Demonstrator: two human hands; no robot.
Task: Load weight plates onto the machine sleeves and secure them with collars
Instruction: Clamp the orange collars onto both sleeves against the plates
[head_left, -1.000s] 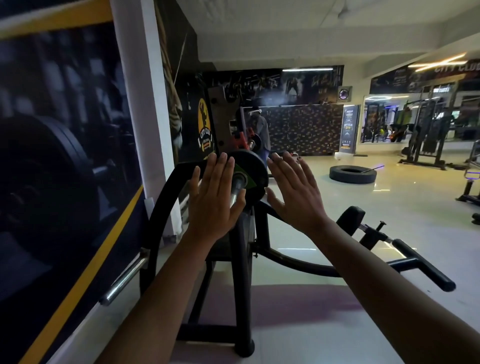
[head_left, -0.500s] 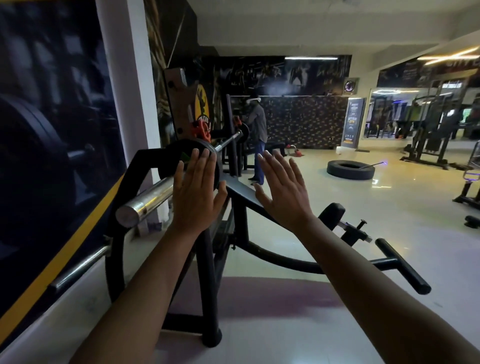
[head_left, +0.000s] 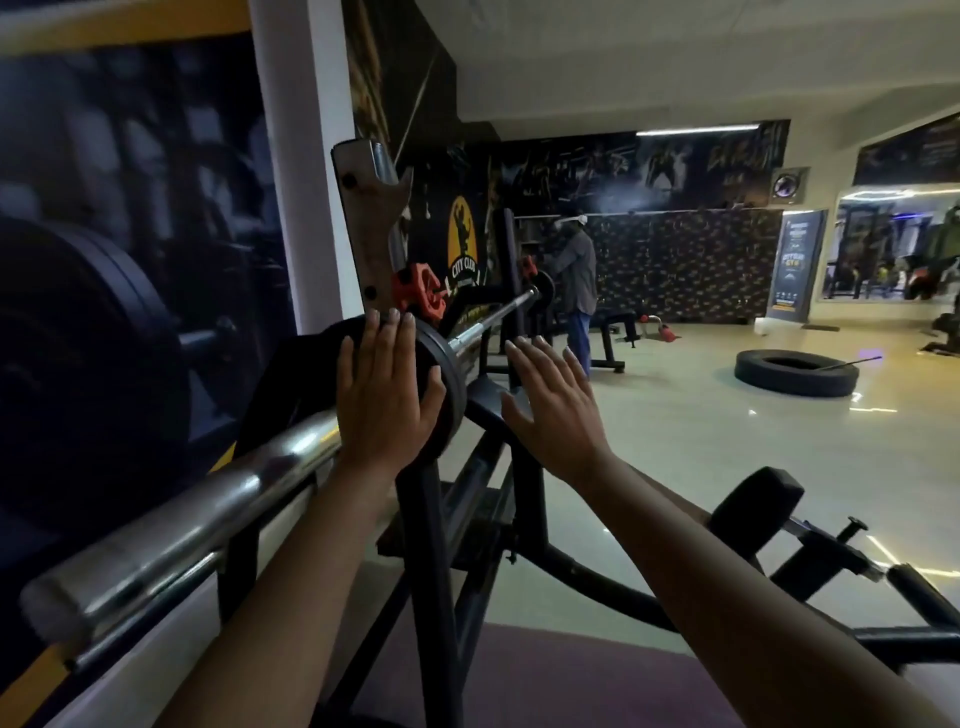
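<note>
The bar (head_left: 171, 525) runs from the lower left corner, close to the camera, up and to the right into the room, its long axis slanting away toward the far rack (head_left: 511, 291). Its thick chrome sleeve points back at the viewer, the blunt end lowest and nearest. A black plate (head_left: 441, 384) sits on the sleeve, face square to the bar's axis and edge-on toward the right. The left hand (head_left: 384, 400) lies flat against the plate's near face, fingers straight and together, pointing up; it grips nothing, only presses with the palm. The right hand (head_left: 553, 402) is held open too, fingers spread a little, just to the right of the plate and apart from it, holding nothing. An orange collar (head_left: 421, 293) shows beyond the plate, by the upright (head_left: 371, 228); whether it sits on the bar cannot be told. A tyre (head_left: 795, 371) lies on the floor well to the right, and a person (head_left: 576, 286) stands at the far rack.
</note>
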